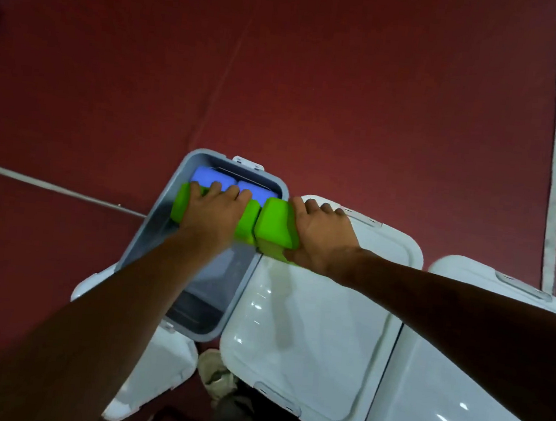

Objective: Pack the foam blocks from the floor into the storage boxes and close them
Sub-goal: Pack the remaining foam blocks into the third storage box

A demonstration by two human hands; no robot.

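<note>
Open box: grey, lid off, set on the red floor.
Blue blocks: two, laid side by side at the box's far end.
Left green block: gripped from above by the left hand, fingers curled over its far edge; held over the box, just beside the blue ones.
Right green block: clasped by the right hand over the box's right rim (touching its twin).
Closed boxes: two, white-lidded, at right.

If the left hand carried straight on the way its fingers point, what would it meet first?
Probably the blue foam blocks at the far end of the open grey box, just beyond the left hand. Depth is unclear: they may lie lower than the hand.
</note>
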